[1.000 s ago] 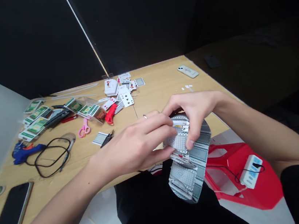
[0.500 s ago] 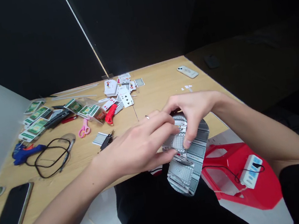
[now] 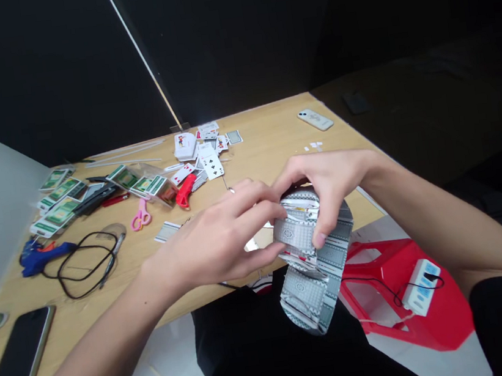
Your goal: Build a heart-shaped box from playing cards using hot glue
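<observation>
Both hands hold a curved band made of grey-backed playing cards (image 3: 314, 266) in front of the table's near edge, above my lap. My left hand (image 3: 221, 241) pinches the band's left side with thumb and fingers, a ring on one finger. My right hand (image 3: 325, 187) comes over the top and grips the band's upper part, its thumb pressed on a card face. The band's lower loop hangs free below the hands.
The wooden table (image 3: 268, 148) carries loose playing cards (image 3: 202, 148), green card packs (image 3: 61, 200), pink scissors (image 3: 141, 215), a red cutter (image 3: 185, 191), a blue glue gun (image 3: 40, 253) with black cord, a black phone (image 3: 18, 354) and a white phone (image 3: 315, 120). A red stool (image 3: 399, 298) with a power strip (image 3: 421, 287) stands at the right.
Both hands shifted slightly on the card band; it dipped, then came back a little, and my left fingers moved up along its left side.
</observation>
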`<act>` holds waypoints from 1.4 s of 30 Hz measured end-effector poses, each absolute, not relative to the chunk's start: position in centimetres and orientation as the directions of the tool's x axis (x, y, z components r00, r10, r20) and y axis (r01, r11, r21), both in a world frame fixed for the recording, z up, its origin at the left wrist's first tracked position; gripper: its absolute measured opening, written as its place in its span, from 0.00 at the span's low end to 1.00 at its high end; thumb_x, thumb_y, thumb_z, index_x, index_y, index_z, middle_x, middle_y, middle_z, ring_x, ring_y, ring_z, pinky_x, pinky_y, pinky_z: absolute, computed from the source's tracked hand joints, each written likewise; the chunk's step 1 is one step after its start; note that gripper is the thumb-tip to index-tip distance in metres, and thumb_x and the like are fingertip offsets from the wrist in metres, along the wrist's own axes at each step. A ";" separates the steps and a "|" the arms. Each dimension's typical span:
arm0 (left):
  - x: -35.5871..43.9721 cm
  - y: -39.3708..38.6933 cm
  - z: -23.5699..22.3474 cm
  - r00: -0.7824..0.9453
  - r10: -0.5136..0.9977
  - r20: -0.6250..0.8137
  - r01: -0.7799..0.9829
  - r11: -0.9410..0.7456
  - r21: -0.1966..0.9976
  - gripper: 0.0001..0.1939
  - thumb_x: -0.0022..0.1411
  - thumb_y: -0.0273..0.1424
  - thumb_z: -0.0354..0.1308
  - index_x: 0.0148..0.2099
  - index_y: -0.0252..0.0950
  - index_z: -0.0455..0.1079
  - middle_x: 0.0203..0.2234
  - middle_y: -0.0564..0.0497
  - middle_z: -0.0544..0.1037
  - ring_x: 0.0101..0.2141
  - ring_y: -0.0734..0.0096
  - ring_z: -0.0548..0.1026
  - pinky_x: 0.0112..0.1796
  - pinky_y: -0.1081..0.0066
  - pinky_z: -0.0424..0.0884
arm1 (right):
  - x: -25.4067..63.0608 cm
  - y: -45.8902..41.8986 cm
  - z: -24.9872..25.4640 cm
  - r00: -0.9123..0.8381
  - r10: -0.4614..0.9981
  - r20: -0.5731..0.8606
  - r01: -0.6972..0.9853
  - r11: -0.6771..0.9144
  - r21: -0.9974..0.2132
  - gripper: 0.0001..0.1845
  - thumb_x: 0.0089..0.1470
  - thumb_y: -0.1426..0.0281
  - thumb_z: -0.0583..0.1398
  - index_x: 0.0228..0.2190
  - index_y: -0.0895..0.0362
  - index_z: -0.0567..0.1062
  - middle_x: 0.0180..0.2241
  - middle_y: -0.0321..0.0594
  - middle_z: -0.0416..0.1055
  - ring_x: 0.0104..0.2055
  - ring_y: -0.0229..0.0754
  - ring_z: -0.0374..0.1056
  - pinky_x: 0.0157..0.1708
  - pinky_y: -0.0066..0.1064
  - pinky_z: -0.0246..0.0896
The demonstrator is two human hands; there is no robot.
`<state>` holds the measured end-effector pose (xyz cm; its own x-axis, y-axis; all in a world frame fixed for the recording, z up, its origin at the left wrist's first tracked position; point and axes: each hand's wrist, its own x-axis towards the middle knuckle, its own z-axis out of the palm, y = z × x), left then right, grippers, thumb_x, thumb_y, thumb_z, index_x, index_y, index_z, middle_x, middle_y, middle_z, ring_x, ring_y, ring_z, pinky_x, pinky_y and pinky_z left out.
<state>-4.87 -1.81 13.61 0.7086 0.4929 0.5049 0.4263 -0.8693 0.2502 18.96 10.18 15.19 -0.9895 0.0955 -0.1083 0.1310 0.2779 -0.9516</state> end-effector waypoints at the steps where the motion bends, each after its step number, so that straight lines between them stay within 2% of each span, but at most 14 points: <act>1: -4.9 -1.8 13.6 0.714 0.489 0.501 0.425 -0.871 0.244 0.13 0.75 0.36 0.65 0.56 0.36 0.72 0.48 0.42 0.79 0.46 0.59 0.77 0.47 0.62 0.77 | 19.0 10.2 15.2 -0.988 0.103 -0.112 0.137 0.280 -0.950 0.29 0.37 0.60 0.84 0.40 0.57 0.85 0.34 0.31 0.82 0.33 0.36 0.74 0.32 0.26 0.64; 6: -4.8 -2.0 13.5 0.732 0.453 0.509 0.413 -0.889 0.196 0.10 0.76 0.30 0.62 0.56 0.35 0.72 0.49 0.41 0.80 0.47 0.61 0.78 0.48 0.63 0.77 | 18.9 10.1 15.3 -0.988 0.103 -0.111 0.137 0.305 -0.942 0.29 0.38 0.57 0.83 0.39 0.59 0.85 0.32 0.32 0.80 0.32 0.36 0.72 0.30 0.26 0.63; 13: -5.0 -1.9 13.2 0.709 0.494 0.503 0.431 -0.868 0.247 0.11 0.76 0.33 0.63 0.56 0.35 0.72 0.49 0.42 0.80 0.47 0.61 0.79 0.46 0.64 0.78 | 18.8 10.1 15.5 -0.984 0.112 -0.138 0.168 0.326 -0.930 0.30 0.37 0.56 0.84 0.39 0.59 0.85 0.32 0.31 0.80 0.32 0.35 0.72 0.30 0.26 0.63; 20: -4.9 -1.9 13.3 0.730 0.444 0.519 0.406 -0.893 0.192 0.08 0.77 0.30 0.62 0.55 0.36 0.73 0.48 0.43 0.82 0.46 0.62 0.80 0.46 0.65 0.78 | 18.7 10.1 15.4 -0.986 0.114 -0.121 0.153 0.338 -0.929 0.29 0.38 0.56 0.83 0.38 0.57 0.84 0.30 0.29 0.78 0.30 0.34 0.70 0.29 0.26 0.60; 26: -5.7 -2.4 13.4 0.623 0.561 0.544 0.525 -0.816 0.240 0.21 0.75 0.40 0.66 0.64 0.39 0.71 0.54 0.41 0.80 0.51 0.58 0.80 0.50 0.61 0.79 | 19.9 10.2 16.2 -0.955 0.227 -0.191 0.280 0.471 -0.836 0.31 0.41 0.54 0.82 0.44 0.54 0.86 0.36 0.32 0.83 0.35 0.39 0.76 0.33 0.29 0.67; 28: -6.8 -3.1 13.0 0.449 0.665 0.596 0.645 -0.703 0.299 0.16 0.75 0.39 0.67 0.59 0.39 0.73 0.49 0.43 0.82 0.46 0.62 0.80 0.46 0.63 0.77 | 21.0 10.3 16.5 -0.927 0.337 -0.167 0.336 0.543 -0.770 0.33 0.41 0.52 0.81 0.47 0.53 0.86 0.40 0.35 0.84 0.38 0.43 0.78 0.35 0.31 0.70; 30: -8.4 -4.0 12.0 0.191 0.777 0.599 0.787 -0.486 0.379 0.07 0.76 0.37 0.63 0.46 0.39 0.74 0.38 0.49 0.81 0.35 0.67 0.76 0.38 0.66 0.72 | 22.5 10.4 16.9 -0.890 0.440 -0.119 0.392 0.605 -0.693 0.33 0.41 0.50 0.81 0.47 0.52 0.87 0.43 0.38 0.85 0.41 0.46 0.79 0.35 0.33 0.72; 33: -11.3 -5.7 9.4 -0.122 0.947 0.299 0.928 0.002 0.373 0.21 0.77 0.46 0.59 0.32 0.40 0.70 0.23 0.50 0.75 0.25 0.65 0.71 0.31 0.65 0.63 | 25.0 10.1 18.0 -0.862 0.505 -0.045 0.427 0.675 -0.601 0.33 0.44 0.49 0.80 0.48 0.50 0.87 0.43 0.40 0.85 0.39 0.46 0.80 0.31 0.35 0.72; 35: -13.0 -6.9 7.1 -0.317 0.948 0.022 0.927 0.305 0.219 0.34 0.76 0.57 0.52 0.24 0.40 0.66 0.17 0.46 0.71 0.22 0.59 0.70 0.29 0.64 0.61 | 26.3 9.7 18.9 -0.824 0.561 0.075 0.426 0.703 -0.569 0.31 0.45 0.49 0.80 0.47 0.50 0.87 0.43 0.41 0.86 0.37 0.47 0.79 0.30 0.37 0.71; 36: -13.7 -7.4 5.8 -0.388 0.919 -0.066 0.907 0.394 0.149 0.37 0.73 0.63 0.50 0.22 0.41 0.67 0.16 0.44 0.70 0.22 0.54 0.72 0.29 0.62 0.62 | 26.8 9.4 19.4 -0.799 0.585 0.141 0.424 0.714 -0.558 0.30 0.44 0.49 0.80 0.46 0.50 0.88 0.42 0.41 0.86 0.36 0.48 0.78 0.29 0.37 0.70; 38: -14.9 -8.4 3.3 -0.487 0.859 -0.158 0.862 0.502 0.075 0.40 0.68 0.68 0.52 0.19 0.41 0.66 0.17 0.40 0.72 0.23 0.46 0.76 0.29 0.59 0.66 | 27.5 8.8 19.9 -0.730 0.640 0.241 0.445 0.712 -0.543 0.31 0.42 0.48 0.81 0.45 0.50 0.87 0.42 0.42 0.85 0.37 0.49 0.78 0.29 0.39 0.70; 39: -15.4 -8.7 2.0 -0.494 0.849 -0.190 0.851 0.516 0.094 0.40 0.66 0.68 0.55 0.18 0.41 0.65 0.16 0.39 0.72 0.23 0.45 0.76 0.28 0.59 0.66 | 27.6 8.5 19.9 -0.693 0.659 0.291 0.448 0.711 -0.543 0.32 0.41 0.48 0.81 0.45 0.50 0.87 0.43 0.42 0.85 0.38 0.51 0.78 0.30 0.40 0.71; 40: -15.9 -9.0 0.8 -0.490 0.853 -0.182 0.846 0.515 0.137 0.40 0.63 0.68 0.58 0.16 0.41 0.64 0.14 0.39 0.70 0.20 0.47 0.75 0.26 0.59 0.63 | 27.7 8.3 19.8 -0.660 0.672 0.336 0.448 0.711 -0.543 0.33 0.40 0.49 0.82 0.46 0.50 0.87 0.44 0.42 0.85 0.40 0.52 0.79 0.32 0.41 0.73; 42: -16.6 -9.3 -1.1 -0.399 0.917 -0.006 0.866 0.378 0.328 0.40 0.66 0.62 0.59 0.14 0.39 0.63 0.08 0.47 0.59 0.13 0.59 0.70 0.24 0.65 0.52 | 27.7 8.0 19.3 -0.608 0.667 0.431 0.424 0.732 -0.534 0.32 0.42 0.52 0.82 0.49 0.47 0.85 0.48 0.41 0.84 0.45 0.55 0.80 0.39 0.44 0.75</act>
<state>-16.62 -9.32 -1.09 -0.3986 0.9171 -0.0064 0.8657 0.3785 0.3276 27.69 7.97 19.28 -0.6081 0.6667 0.4310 0.4237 0.7317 -0.5340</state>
